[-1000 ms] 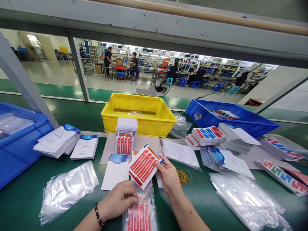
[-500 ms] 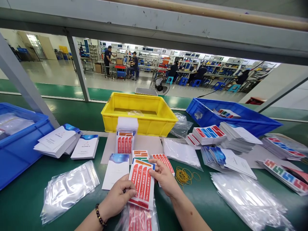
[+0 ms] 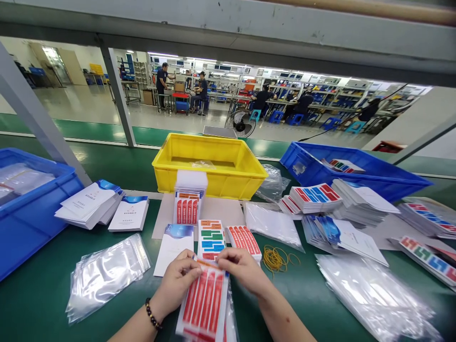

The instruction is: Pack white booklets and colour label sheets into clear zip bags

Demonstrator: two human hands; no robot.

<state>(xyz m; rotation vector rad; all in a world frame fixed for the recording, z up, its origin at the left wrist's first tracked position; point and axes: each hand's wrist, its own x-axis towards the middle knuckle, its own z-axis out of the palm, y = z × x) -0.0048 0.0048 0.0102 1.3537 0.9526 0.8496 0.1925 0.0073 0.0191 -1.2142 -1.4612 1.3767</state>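
My left hand (image 3: 180, 278) pinches the upper left corner of a red-striped label sheet (image 3: 203, 304), slightly smeared by motion. At its upper right corner, my right hand (image 3: 242, 268) is closed on the same sheet. A clear plastic bag (image 3: 231, 316) shows beneath and beside it; whether the sheet is inside the bag I cannot tell. Just beyond my hands lie a white booklet (image 3: 174, 249) with a blue top, a multicoloured label sheet (image 3: 211, 240) and a stack of red label sheets (image 3: 244, 241).
Behind stand an upright pack of red labels (image 3: 187, 209) and a yellow bin (image 3: 210, 183). Blue bins (image 3: 35, 218) flank the bench. Clear bags (image 3: 110, 278) lie left, more bags (image 3: 374, 299) right. Rubber bands (image 3: 276, 259) sit near my right hand. Several people work far off.
Both hands have shifted their grip to the sheet's top corners. The sheet has come down towards me over the bag, uncovering the multicoloured sheet and the red stack behind it.
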